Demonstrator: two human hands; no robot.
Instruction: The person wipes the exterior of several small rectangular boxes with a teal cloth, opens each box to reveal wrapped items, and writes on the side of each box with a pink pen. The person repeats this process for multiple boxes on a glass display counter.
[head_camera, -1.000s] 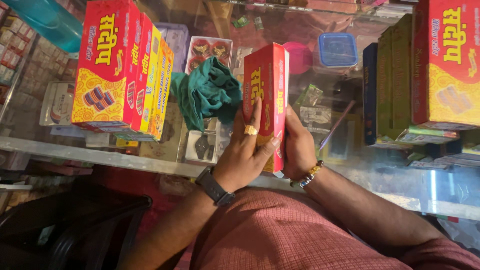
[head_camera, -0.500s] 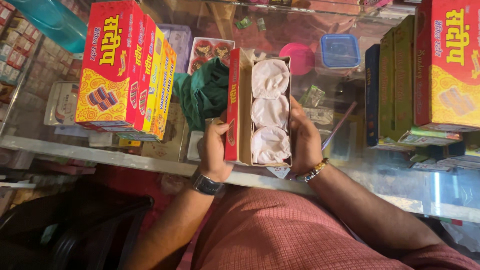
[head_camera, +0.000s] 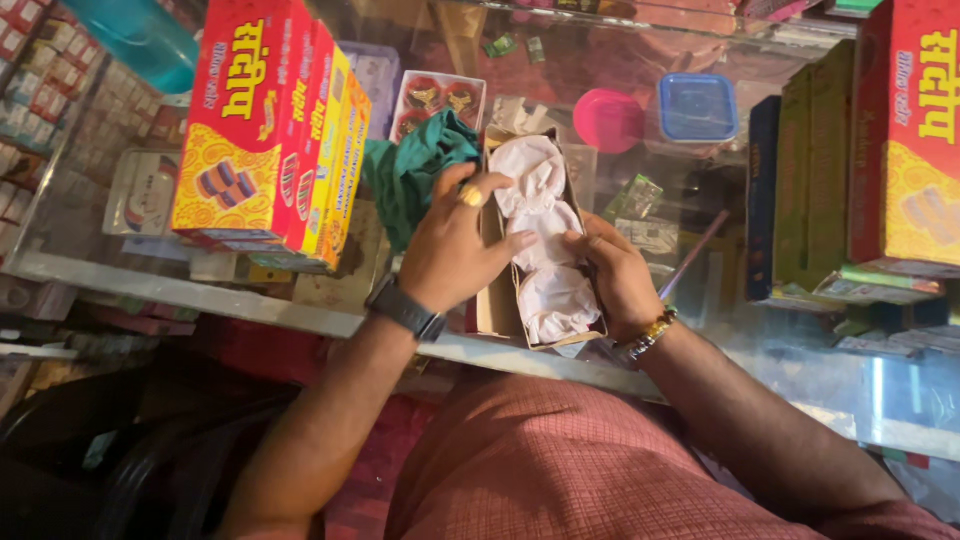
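A long open cardboard box (head_camera: 493, 312) lies on the glass counter with three white paper-wrapped bundles in a row inside. My left hand (head_camera: 450, 250), with a gold ring and a dark watch, reaches across the box from the left and its fingertips grip the middle bundle (head_camera: 545, 225). My right hand (head_camera: 615, 280), with a beaded bracelet, holds the box's right wall, and its thumb touches the same bundle. The far bundle (head_camera: 530, 168) and the near bundle (head_camera: 556, 300) lie untouched. The red lid is hidden.
A stack of red and yellow boxes (head_camera: 262, 130) stands on the left, with a green cloth (head_camera: 410, 172) beside it. More boxes (head_camera: 900, 150) are stacked on the right. A pink lid (head_camera: 608, 120), a blue-lidded tub (head_camera: 697, 105) and a thin stick (head_camera: 690, 255) lie behind.
The closed red box was opened, which showed the three bundles. My left hand moved from the box's left side over the top onto the middle bundle, and my right thumb came in.
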